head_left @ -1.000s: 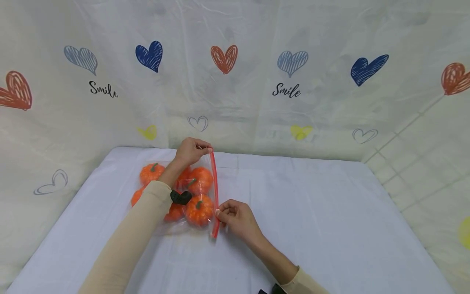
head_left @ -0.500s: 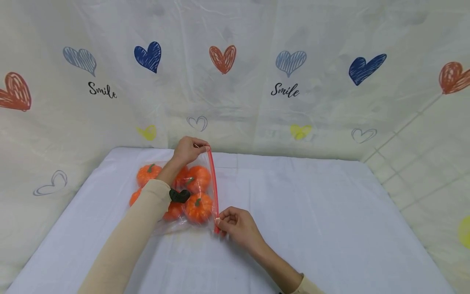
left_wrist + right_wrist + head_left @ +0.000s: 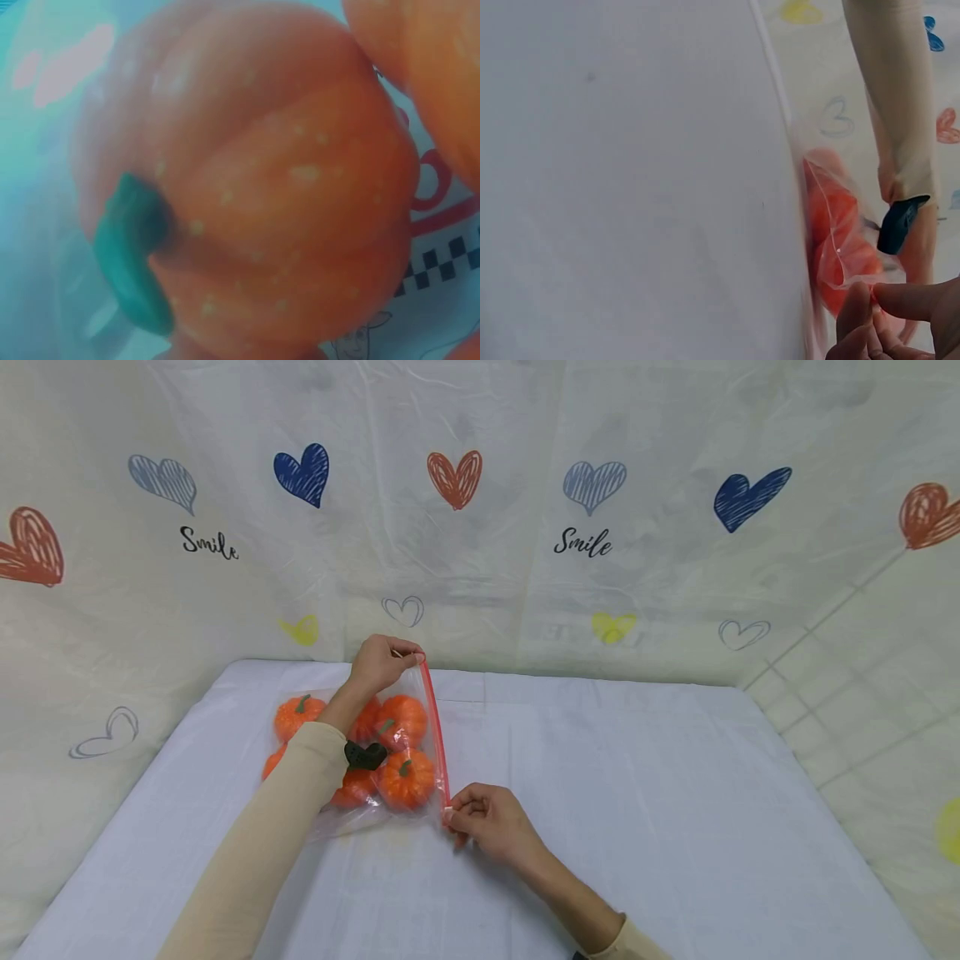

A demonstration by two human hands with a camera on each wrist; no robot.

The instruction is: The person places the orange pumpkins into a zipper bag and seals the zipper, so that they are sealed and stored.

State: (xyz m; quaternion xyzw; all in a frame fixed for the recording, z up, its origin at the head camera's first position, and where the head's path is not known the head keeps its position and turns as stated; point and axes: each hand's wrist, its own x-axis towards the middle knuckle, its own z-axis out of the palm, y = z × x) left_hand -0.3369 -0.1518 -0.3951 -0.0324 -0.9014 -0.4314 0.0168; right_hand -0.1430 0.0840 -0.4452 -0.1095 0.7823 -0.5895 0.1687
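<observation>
A clear zip bag (image 3: 341, 821) lies on the left half of the table with several small orange pumpkins (image 3: 406, 780) inside. Its red zip strip (image 3: 437, 727) runs along the right side, from far to near. At the strip's far end, my left hand (image 3: 378, 662) pinches the corner between thumb and fingers. My right hand (image 3: 492, 821) pinches the small white slider (image 3: 447, 812) near the strip's near end. Close up in the left wrist view is a pumpkin (image 3: 285, 165) with a green stem. The left forearm hides some pumpkins.
A white cloth covers the table (image 3: 637, 810). Behind it hangs a pale curtain (image 3: 510, 560) printed with hearts and "Smile". A dark wrist camera (image 3: 365, 756) on the left arm sits just over the bag.
The right hand has slid toward me along the strip with the slider, reaching its near end. The left hand and the bag's far corner have shifted slightly left and away.
</observation>
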